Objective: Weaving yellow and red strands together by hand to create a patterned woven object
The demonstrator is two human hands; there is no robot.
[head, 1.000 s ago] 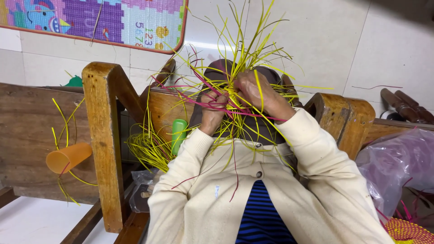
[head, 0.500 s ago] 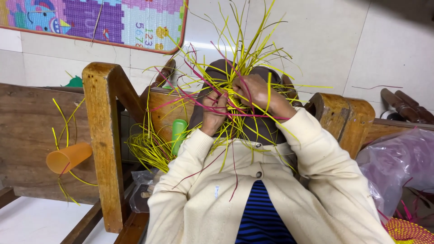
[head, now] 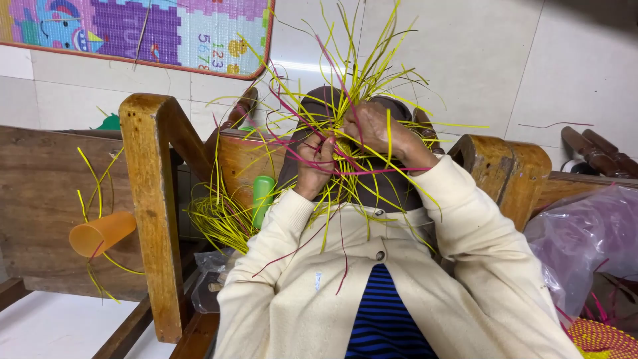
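A: Fig. — What is held, and where?
B: A small woven start (head: 343, 147) of yellow and magenta strips, held up in front of the chest, between both hands. Left hand (head: 316, 166) is closed on its lower left w/ pinched fingers; right hand (head: 375, 129) is clenched over the top right. Loose strip ends (head: 362, 63) fan out all round.

A: Handling?
B: Judged v. light, springy, thin; strips likely slick and kink-prone. Grip is best taken at the woven centre, not the free ends.

A: Surroundings?
B: Wooden chair frame (head: 153, 199) at left, w/ more yellow strips (head: 216, 223), green tube (head: 262, 199), orange cup (head: 101, 234). Plastic bag (head: 585, 239) at right.
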